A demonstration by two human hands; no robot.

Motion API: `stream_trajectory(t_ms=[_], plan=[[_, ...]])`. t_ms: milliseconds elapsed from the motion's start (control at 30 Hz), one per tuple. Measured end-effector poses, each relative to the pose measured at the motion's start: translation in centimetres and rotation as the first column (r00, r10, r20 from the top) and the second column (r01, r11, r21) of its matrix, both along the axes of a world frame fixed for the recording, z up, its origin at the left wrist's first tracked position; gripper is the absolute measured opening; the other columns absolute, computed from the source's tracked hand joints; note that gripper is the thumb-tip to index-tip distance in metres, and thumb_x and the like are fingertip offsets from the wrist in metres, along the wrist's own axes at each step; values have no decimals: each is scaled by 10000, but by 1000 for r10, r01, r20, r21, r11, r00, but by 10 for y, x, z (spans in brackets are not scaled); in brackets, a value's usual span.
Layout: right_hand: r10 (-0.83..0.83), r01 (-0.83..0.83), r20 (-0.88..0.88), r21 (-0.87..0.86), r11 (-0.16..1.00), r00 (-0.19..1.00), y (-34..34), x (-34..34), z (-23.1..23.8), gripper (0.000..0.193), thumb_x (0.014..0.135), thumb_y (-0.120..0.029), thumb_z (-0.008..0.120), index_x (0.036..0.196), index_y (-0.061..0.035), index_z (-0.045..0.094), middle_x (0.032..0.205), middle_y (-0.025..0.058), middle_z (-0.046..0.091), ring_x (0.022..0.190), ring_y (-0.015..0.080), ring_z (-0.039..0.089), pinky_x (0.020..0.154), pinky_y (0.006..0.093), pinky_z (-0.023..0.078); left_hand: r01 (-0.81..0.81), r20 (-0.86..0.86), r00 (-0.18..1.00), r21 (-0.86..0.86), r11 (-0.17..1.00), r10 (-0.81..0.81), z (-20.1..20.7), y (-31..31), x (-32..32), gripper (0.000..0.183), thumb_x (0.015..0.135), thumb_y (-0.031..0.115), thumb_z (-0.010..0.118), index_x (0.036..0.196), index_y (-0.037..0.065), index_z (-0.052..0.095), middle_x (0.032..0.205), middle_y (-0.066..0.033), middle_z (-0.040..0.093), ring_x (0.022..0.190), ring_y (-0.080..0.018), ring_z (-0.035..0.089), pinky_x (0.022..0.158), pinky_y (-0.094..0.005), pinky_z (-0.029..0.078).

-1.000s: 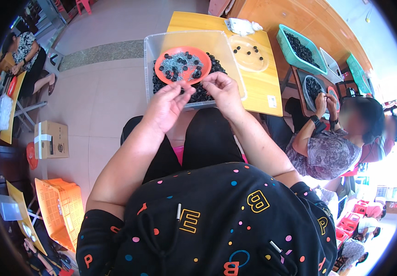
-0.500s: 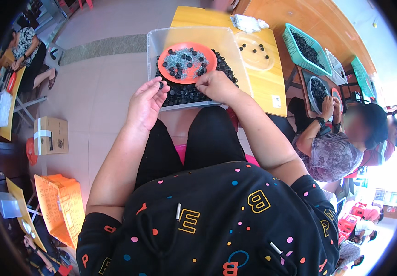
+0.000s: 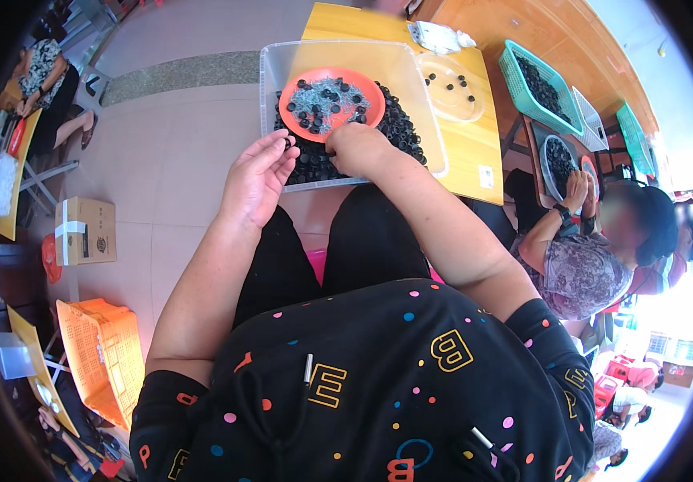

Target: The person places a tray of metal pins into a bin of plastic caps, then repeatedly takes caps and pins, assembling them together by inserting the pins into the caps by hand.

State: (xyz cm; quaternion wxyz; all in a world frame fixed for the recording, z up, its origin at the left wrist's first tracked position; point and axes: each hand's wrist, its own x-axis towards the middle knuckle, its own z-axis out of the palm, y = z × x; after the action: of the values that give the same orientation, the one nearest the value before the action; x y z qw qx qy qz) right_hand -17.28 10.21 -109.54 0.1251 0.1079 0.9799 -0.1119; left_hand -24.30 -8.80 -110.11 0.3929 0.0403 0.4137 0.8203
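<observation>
A small black round cap (image 3: 288, 144) is pinched between the thumb and fingers of my left hand (image 3: 260, 178), its palm turned up at the near left corner of a clear plastic bin (image 3: 411, 68). Loose black caps (image 3: 401, 128) fill the bin's bottom. On top of them rests an orange plate (image 3: 374, 95) carrying thin silvery metal pieces (image 3: 324, 98) and several black caps. My right hand (image 3: 360, 150) is closed at the plate's near edge, palm down; its fingertips are mostly hidden, and I cannot make out what they hold.
Right of the bin, a yellow table (image 3: 475, 120) bears a clear round tray (image 3: 452, 104) with several caps and a white bag (image 3: 440, 37). Farther right, a person (image 3: 575, 265) works beside a teal basket (image 3: 543, 92) of black parts. A cardboard box (image 3: 85, 231) and orange crate (image 3: 105, 361) stand left.
My right hand has moved left along the plate's near edge, closer to my left hand. The left hand keeps its pinch on the cap. The whole view has shifted slightly.
</observation>
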Motion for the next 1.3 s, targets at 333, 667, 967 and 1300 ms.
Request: stream_trajectory(t_ms=[333,667,967,1300], plan=[[-24,13,-114,-91,996,993,-4,16,12,165,742,-87,640,895,-81,701,887,147,685,859,301,666,751,399,537,18,29,999,32,999,-19,5,-6,6,265,917,45,545,1168,-39,539,1057,-117,622,950,-173,630,817,-258,524],[-260,56,-321,-528,847,911,1,53,34,138,745,-126,694,812,-8,672,735,150,663,710,256,661,674,352,517,172,-175,960,-248,953,-219,25,20,39,277,903,97,605,1151,-18,556,1026,-61,607,901,-122,584,818,-236,483],[-251,-80,-626,-451,889,739,-35,89,69,163,752,-94,693,892,-16,659,725,115,621,678,237,631,625,337,511,245,13,969,46,968,-246,35,19,54,199,929,106,564,1107,17,565,946,-29,605,813,-84,574,742,-211,490],[-294,-211,-795,-459,863,531,-40,110,77,158,749,9,696,901,-20,662,855,87,640,770,168,610,617,272,482,326,124,925,221,919,-359,63,15,77,189,968,149,508,1097,21,558,935,-31,612,750,-80,588,676,-198,508]])
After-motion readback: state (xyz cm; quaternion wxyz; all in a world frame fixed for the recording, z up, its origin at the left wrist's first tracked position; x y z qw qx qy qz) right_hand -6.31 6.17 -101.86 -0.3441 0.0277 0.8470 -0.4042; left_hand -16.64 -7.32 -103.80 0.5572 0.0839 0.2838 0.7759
